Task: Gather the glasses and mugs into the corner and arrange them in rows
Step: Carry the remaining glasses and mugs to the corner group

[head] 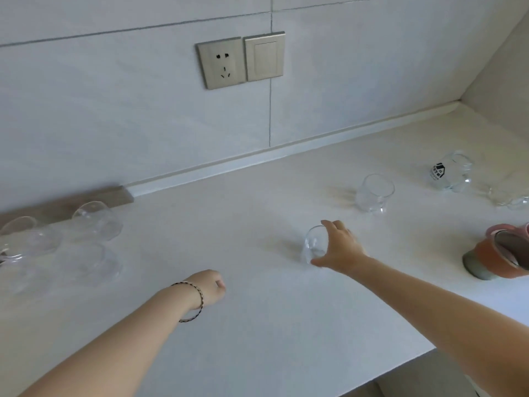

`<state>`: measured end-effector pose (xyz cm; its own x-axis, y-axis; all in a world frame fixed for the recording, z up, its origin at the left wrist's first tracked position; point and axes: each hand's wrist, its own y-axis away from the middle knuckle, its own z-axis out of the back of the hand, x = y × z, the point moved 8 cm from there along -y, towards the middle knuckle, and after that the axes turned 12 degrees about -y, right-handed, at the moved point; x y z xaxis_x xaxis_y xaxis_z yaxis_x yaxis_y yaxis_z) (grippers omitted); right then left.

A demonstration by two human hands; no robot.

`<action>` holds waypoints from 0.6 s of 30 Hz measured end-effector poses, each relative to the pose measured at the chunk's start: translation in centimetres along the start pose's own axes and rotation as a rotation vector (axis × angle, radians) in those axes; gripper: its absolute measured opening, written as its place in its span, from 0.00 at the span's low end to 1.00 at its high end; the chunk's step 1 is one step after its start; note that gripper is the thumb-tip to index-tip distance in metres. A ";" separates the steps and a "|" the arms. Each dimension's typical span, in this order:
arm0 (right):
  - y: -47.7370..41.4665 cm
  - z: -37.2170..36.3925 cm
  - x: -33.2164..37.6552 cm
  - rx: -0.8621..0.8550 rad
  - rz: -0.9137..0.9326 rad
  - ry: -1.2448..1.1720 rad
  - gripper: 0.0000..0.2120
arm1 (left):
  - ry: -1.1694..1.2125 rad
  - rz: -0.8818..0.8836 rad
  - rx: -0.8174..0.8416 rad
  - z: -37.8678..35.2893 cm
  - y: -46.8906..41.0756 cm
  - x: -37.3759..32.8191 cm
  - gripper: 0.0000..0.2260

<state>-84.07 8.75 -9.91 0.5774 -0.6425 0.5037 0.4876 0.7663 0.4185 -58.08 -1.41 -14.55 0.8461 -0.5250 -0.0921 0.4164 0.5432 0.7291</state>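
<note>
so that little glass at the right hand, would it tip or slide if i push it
The small clear glass is probably fragile: thin, see-through walls. Squat and rounded, it likely slides on the smooth countertop rather than tipping. It may be slippery where the right hand curls round it.

Pale countertop [257, 325]. Left: cluster of clear glasses [94, 222]. Centre: small glass [315, 243]. Right: taller glass [375, 193], logo mug [449, 171], low glass [509, 197], pink mug [503, 253] near edge.
</note>
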 end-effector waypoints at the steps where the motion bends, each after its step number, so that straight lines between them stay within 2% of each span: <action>1: 0.6 -1.8 2.5 0.034 0.040 0.019 0.46 | 0.010 0.009 0.000 -0.4 0.8 1.8 0.11; 7: 5.6 -13.5 17.4 0.189 0.233 0.124 0.44 | 0.109 0.071 -0.022 -3.5 6.4 15.8 0.13; 12: 10.4 -23.5 29.0 0.294 0.384 0.226 0.45 | 0.156 0.159 0.007 -7.8 11.8 30.2 0.07; 18: 14.1 -34.0 40.3 0.385 0.546 0.295 0.44 | 0.227 0.343 -0.011 -11.8 16.9 44.3 0.16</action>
<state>-31.64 -6.47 -9.38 0.8516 -0.1006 0.5144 -0.1540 0.8901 0.4290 -9.63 -7.74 -14.29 0.9879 -0.1547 0.0070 0.0996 0.6695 0.7361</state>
